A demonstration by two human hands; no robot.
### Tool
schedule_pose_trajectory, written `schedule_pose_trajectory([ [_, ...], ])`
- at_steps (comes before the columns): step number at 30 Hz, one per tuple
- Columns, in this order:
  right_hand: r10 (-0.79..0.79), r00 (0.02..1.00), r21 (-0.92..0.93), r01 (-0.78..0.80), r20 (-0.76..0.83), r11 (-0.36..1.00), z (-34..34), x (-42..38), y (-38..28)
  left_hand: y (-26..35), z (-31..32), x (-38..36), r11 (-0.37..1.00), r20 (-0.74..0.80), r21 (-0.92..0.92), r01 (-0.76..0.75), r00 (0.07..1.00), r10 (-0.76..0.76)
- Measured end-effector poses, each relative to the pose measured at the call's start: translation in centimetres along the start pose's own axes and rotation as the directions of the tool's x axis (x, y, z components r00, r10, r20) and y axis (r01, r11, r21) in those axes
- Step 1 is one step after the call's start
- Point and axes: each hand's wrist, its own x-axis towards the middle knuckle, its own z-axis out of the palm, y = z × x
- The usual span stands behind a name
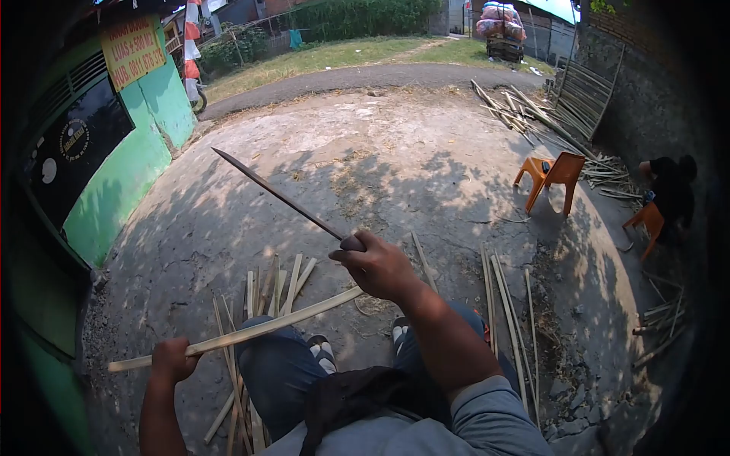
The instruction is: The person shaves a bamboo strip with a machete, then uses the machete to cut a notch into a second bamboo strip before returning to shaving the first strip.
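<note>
Orange chair (564,171) sitting ahead of the right hand (380,266) and off to its right, plus a person in black (673,190) at a second orange chair (648,222) even further right. Way out beyond the hand there's a road (365,77), some grass (312,61) and piled-up bags (500,23). Far left of it, green wall (114,201), yellow sign (134,52).

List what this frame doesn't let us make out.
All head view:
Knife handle: mostly covered by the right hand.
Upper end of the bamboo strip: meets the right hand's outline; contact unclear.
What the co-worker holds: lost in dark right edge.
Small dark item on the orange chair: too small to identify.
Small lettering on the black banner: too small to read.
</note>
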Motion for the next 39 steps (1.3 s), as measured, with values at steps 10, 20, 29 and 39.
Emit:
schedule_pose_trajectory([
  [10,-0.053,0.996,-0.004,0.052,-0.068,0.999,-0.2,-0.1,0.6,8.5,2.8,-5.9,0.839,0.244,-0.468,0.279,0.953,-0.180],
  [20,-0.129,0.984,-0.139,0.145,0.119,0.980,2.0,-1.0,-2.5,13.2,3.5,-6.5,0.784,0.124,-0.547,0.294,0.954,-0.271],
  [29,0.160,0.931,-0.168,-0.109,0.328,0.980,4.5,-1.2,-1.6,14.2,5.4,-6.5,0.764,-0.008,-0.616,0.195,0.967,-0.254],
  [39,0.226,0.880,-0.153,-0.177,0.417,0.972,5.3,-1.6,-1.8,13.8,6.6,-5.9,0.762,-0.006,-0.621,0.185,0.971,-0.241],
])
